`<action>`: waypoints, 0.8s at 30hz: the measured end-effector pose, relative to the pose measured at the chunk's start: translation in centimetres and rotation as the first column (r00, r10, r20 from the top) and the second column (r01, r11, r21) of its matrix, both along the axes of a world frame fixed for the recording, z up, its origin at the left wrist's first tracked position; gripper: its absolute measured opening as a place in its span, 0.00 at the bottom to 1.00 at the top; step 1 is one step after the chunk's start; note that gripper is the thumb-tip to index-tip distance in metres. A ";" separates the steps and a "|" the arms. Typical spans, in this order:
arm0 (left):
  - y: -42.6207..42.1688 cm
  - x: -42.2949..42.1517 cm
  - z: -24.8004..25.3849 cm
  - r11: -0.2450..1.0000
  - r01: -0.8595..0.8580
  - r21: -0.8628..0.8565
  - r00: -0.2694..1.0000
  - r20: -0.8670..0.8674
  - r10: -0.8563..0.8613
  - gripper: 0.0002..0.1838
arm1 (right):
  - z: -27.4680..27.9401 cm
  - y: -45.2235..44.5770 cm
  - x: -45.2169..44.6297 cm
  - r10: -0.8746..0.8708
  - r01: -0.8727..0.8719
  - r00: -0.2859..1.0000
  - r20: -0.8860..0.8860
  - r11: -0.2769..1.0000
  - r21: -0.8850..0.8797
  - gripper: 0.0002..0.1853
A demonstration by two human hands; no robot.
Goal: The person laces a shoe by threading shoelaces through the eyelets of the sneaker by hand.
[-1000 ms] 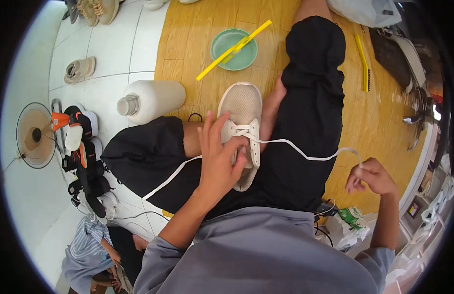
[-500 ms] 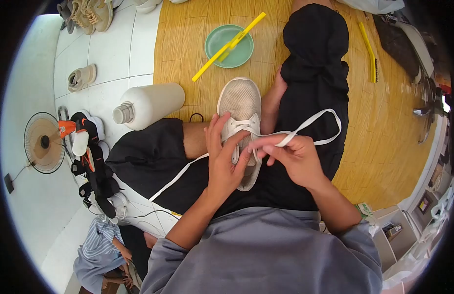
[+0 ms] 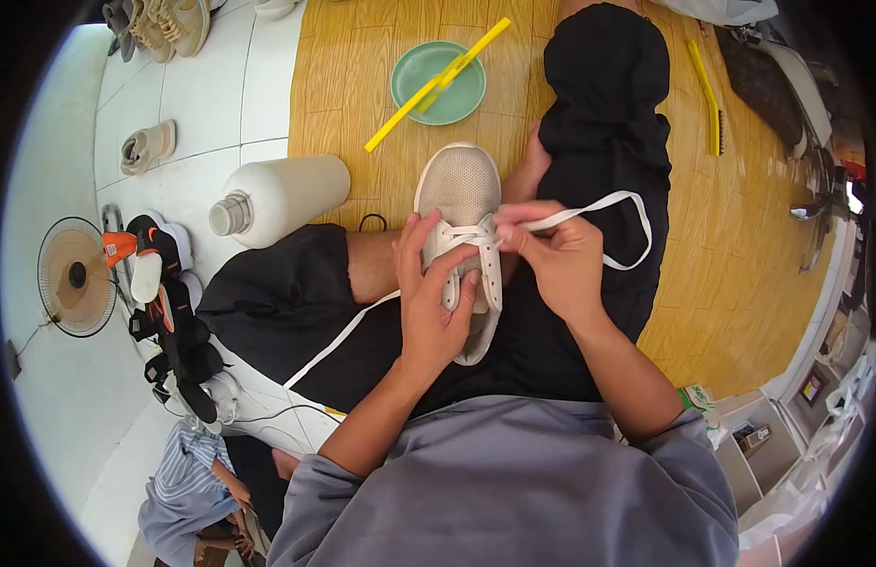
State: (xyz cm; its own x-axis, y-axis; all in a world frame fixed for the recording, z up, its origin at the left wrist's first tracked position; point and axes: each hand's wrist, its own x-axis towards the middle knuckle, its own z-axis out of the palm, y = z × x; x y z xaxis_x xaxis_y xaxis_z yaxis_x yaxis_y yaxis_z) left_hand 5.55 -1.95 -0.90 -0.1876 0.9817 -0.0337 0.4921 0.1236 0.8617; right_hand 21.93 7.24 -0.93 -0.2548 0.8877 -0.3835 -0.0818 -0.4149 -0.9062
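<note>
A beige mesh sneaker [image 3: 459,180] rests toe-forward between my legs. White shoelace crosses its front eyelets, and several eyelets farther back are bare. My left hand [image 3: 430,300] lies along the shoe's left side, fingers spread over the lacing and thumb near the tongue. By the right eyelet row, my right hand [image 3: 556,253] pinches the shoelace [image 3: 629,200], whose free part loops out to the right over my black trousers. The other lace end [image 3: 339,342] trails left from under my left hand across my leg.
A green plate [image 3: 440,83] with a yellow brush across it sits ahead on the wooden floor. Left of the shoe lies a white bottle [image 3: 287,197]. Another yellow brush [image 3: 710,99] is at right. Shoes, a fan [image 3: 77,276] and another person [image 3: 187,491] are at left.
My right hand has moved left and forward from behind the lacing to the right eyelet row, drawing the lace with it. My left hand stays on the shoe. The view has shifted slightly.
</note>
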 end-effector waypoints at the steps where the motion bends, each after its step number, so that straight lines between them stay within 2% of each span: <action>1: -0.1 0.1 -0.1 1.000 -0.002 0.005 1.000 0.014 0.002 0.16 | -0.1 0.4 -0.3 -0.044 0.039 0.998 0.046 0.994 0.105 0.12; 3: -0.1 0.3 -0.2 1.000 -0.020 0.011 0.999 0.030 0.020 0.16 | 0.1 0.6 -1.0 -0.144 0.124 0.988 0.058 0.956 0.265 0.09; 10: 0.0 0.2 -0.1 0.999 -0.016 0.040 1.000 0.015 0.015 0.17 | 0.3 -1.2 -0.5 -0.111 0.071 0.988 0.108 0.945 0.320 0.07; 13: -0.1 0.3 -0.4 0.998 -0.037 0.049 0.998 0.048 0.035 0.17 | 0.3 -1.2 -0.8 -0.116 0.024 0.970 0.214 0.920 0.391 0.09; 16: -0.1 0.3 -0.6 0.998 -0.042 0.050 0.997 0.061 0.039 0.17 | 0.1 -1.2 -1.2 -0.166 0.001 0.946 0.277 0.860 0.511 0.10; 19: 0.0 0.4 -0.6 0.997 -0.050 0.051 0.997 0.058 0.047 0.17 | 0.2 -1.0 -1.3 -0.176 -0.094 0.923 0.341 0.758 0.645 0.10; 24: 0.2 0.4 -0.3 0.998 -0.043 0.044 0.999 0.027 0.041 0.18 | 0.4 -1.0 -1.5 -0.201 -0.111 0.914 0.353 0.712 0.693 0.10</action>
